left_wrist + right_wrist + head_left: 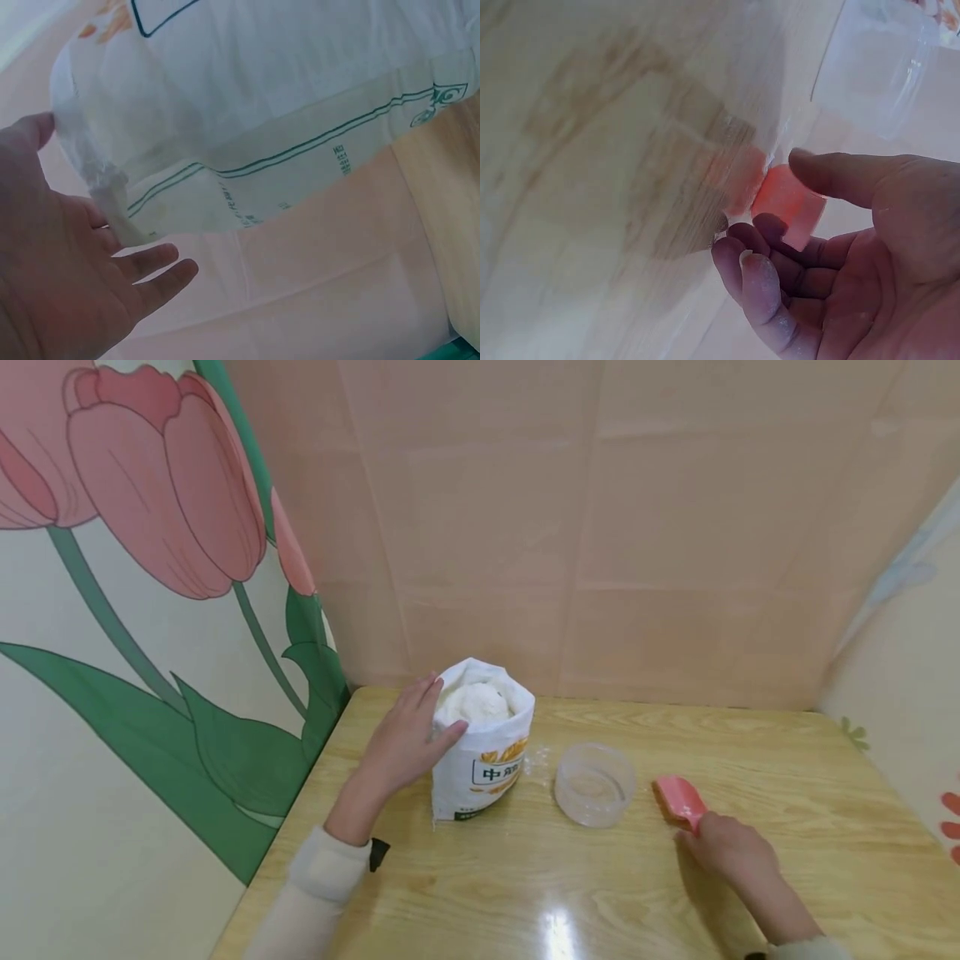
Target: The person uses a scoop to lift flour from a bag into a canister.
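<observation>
In the head view, a white bag of flour (pixel 480 752) stands upright with its mouth open and white powder heaped inside. My left hand (pixel 401 739) touches its left side near the rim, thumb in front. The left wrist view shows that hand (pixel 82 262) with fingers extended and spread beside the bag (pixel 247 97). A pink scoop (pixel 681 799) lies on the table at the right. My right hand (pixel 731 852) is at its handle end. In the right wrist view, thumb and loosely bent fingers of that hand (pixel 855 247) stand apart around the scoop (pixel 787 202); its handle is hidden.
A clear round plastic tub (pixel 595 787) stands between the bag and the scoop. White powder specks (pixel 537 763) lie on the wooden table (pixel 480 885) next to the bag. A pinkish sheet (pixel 600 527) hangs behind, and a tulip-painted wall (pixel 150 635) borders the left side.
</observation>
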The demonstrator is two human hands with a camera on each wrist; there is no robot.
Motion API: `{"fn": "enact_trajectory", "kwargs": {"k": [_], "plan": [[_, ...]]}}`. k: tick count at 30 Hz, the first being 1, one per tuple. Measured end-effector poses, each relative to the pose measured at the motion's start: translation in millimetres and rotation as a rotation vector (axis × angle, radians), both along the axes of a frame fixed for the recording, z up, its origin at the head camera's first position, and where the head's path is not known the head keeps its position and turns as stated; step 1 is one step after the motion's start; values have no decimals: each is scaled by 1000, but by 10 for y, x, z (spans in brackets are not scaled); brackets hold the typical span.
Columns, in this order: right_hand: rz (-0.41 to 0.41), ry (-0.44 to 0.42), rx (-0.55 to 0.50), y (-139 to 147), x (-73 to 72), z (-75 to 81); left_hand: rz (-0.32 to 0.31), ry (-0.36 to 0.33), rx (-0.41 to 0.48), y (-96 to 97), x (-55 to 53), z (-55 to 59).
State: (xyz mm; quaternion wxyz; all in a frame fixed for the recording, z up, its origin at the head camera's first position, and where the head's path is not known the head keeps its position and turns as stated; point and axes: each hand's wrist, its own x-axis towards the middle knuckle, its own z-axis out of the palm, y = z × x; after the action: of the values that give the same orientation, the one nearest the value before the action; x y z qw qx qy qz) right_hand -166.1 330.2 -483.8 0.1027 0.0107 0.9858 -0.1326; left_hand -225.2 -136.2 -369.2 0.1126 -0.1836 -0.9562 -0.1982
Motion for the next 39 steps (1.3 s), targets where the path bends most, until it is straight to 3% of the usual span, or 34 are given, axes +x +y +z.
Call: {"fn": "enact_trajectory", "kwargs": {"k": [10, 19, 29, 39], "plan": [[-25, -3, -3, 78, -55, 10, 5, -16, 6, 36, -26, 29], [-10, 87, -25, 143, -88, 22, -1, -8, 1, 63, -30, 28], [19, 367, -108, 155, -65, 96, -4, -40, -15, 76, -22, 36], [231, 601, -39, 69, -110, 380, -36, -42, -32, 51, -22, 62]]}}
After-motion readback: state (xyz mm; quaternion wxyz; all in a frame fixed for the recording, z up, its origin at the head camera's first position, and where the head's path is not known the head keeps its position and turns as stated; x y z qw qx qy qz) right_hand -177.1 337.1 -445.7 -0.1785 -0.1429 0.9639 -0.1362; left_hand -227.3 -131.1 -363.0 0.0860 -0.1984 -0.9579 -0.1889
